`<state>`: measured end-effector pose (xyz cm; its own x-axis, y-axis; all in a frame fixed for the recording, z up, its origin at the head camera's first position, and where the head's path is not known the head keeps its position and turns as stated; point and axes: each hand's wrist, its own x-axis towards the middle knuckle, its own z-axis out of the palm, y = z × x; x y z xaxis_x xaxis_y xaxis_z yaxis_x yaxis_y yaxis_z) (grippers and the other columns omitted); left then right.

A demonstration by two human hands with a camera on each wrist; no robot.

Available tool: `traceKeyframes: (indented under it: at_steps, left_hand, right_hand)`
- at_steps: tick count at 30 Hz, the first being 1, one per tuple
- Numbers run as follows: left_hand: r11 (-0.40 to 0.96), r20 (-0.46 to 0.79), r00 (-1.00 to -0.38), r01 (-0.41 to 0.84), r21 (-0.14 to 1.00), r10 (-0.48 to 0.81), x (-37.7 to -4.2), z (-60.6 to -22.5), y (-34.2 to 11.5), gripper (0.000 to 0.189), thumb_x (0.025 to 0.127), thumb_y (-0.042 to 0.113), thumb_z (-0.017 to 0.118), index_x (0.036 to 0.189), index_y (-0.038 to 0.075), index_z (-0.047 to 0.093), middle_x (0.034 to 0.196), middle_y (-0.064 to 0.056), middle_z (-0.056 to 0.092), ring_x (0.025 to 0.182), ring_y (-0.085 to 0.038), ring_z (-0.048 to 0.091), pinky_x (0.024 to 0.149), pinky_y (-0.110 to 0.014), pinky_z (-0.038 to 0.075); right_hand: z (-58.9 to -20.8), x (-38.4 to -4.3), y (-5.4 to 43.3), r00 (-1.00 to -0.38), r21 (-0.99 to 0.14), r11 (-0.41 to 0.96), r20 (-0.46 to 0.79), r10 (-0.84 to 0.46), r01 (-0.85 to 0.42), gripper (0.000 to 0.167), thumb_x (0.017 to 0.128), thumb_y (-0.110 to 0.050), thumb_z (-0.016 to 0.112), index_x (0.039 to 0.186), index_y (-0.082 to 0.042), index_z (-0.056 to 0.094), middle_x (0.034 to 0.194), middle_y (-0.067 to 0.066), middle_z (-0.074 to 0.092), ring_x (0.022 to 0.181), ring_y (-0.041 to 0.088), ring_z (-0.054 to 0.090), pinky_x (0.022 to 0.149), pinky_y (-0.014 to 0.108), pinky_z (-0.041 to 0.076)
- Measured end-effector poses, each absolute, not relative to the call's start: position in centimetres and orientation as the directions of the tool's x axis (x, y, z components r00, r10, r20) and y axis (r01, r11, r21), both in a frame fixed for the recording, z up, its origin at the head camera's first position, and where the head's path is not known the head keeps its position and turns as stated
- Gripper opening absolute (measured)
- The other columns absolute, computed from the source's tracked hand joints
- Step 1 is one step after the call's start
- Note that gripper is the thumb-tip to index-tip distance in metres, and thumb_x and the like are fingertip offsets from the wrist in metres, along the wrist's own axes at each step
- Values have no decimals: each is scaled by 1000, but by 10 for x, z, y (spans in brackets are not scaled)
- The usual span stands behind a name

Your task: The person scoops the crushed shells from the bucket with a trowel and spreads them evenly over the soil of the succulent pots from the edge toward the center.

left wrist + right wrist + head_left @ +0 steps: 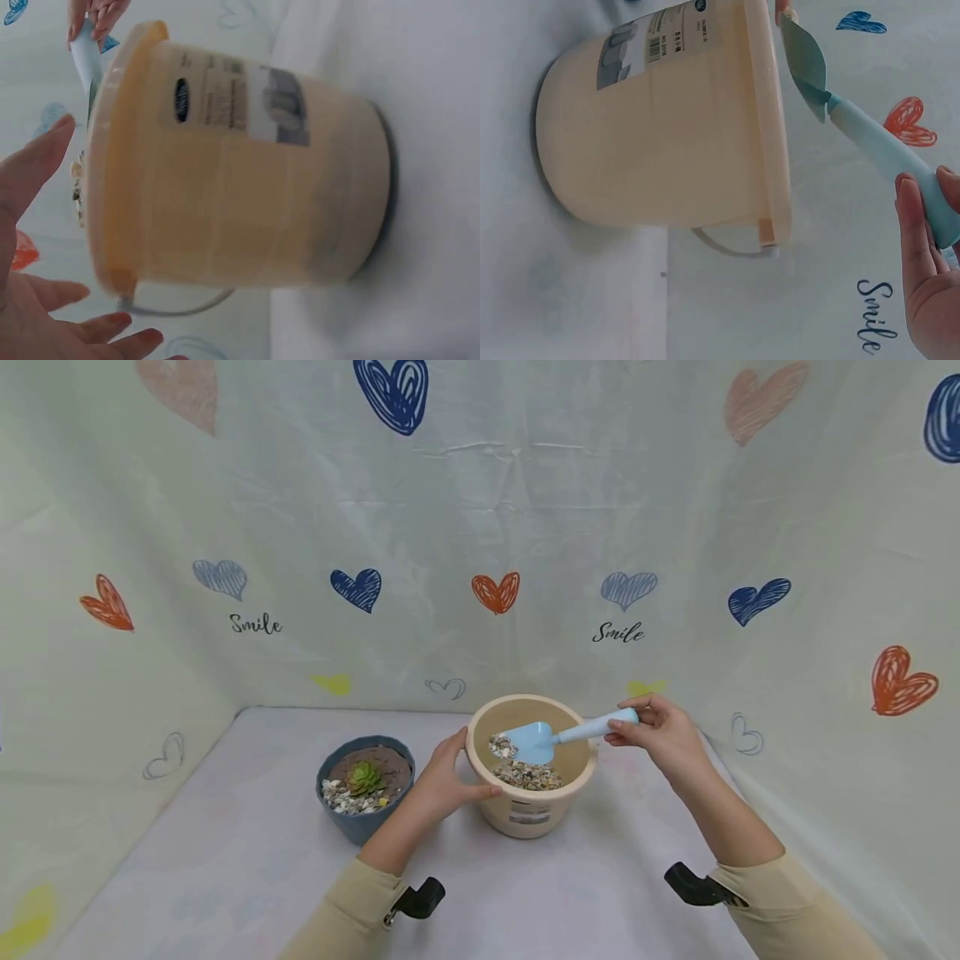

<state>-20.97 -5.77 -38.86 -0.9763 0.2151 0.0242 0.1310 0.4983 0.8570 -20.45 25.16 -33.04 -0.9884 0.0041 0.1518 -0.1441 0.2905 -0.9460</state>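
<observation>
A cream plastic bucket [528, 818] stands upright, with a speckled gravel mix [531, 775] in its bottom. My right hand [660, 731] pinches the end of the handle of a light blue hand trowel [534, 743], thumb on one side and fingers on the other. The trowel is tilted over the bucket's mouth, blade to the left, with pebbles [502, 745] on its tip. At the bucket's left rim is my left hand [447, 781], thumb at the front. In the left wrist view that hand's fingers [56, 291] are spread beside the rim; contact cannot be told.
A blue-grey pot [358, 827] with a green succulent [365, 778], brown soil and white pebbles stands left of the bucket, close to my left forearm. A pale cloth covers the table [247, 827]. Behind it hangs a curtain [420, 643] printed with hearts. The bucket's wire handle [731, 249] hangs down.
</observation>
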Motion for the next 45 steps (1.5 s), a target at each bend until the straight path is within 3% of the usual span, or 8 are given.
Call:
traceKeyframes:
  at_steps: [9,22,37,45]
  left_hand:
    - [559,72,-970,193,806,231,-202,-372,-92,104,71,37,88,153,10,30,155,-18,26,142,-39,24,108,-61,28]
    - [663,192,-965,264,701,181,-185,-358,-142,87,79,24,84,149,5,35,151,-22,31,138,-42,30,105,-60,33]
    - [698,171,-973,230,678,156,-171,-370,-207,89,80,27,82,149,1,32,151,-26,27,138,-47,24,103,-67,29]
    - [642,80,-989,141,754,123,-174,-397,-233,101,77,31,84,152,2,23,154,-28,17,139,-51,15,103,-70,26]
  right_hand:
    - [-318,-216,221,-981,-958,212,188,-44,-193,39,91,-1,67,123,12,48,101,15,65,77,16,71,77,33,57]
    - [-318,-232,171,-975,-976,98,180,-127,-193,34,89,7,65,119,13,50,98,19,64,73,18,71,76,37,58]
    - [-327,-238,118,-977,-989,44,129,-172,-139,34,89,6,66,119,11,52,105,23,64,73,19,70,76,38,58]
    - [-342,-241,86,-976,-994,-13,111,-189,-111,32,87,10,66,116,10,53,104,25,63,71,19,69,77,41,58]
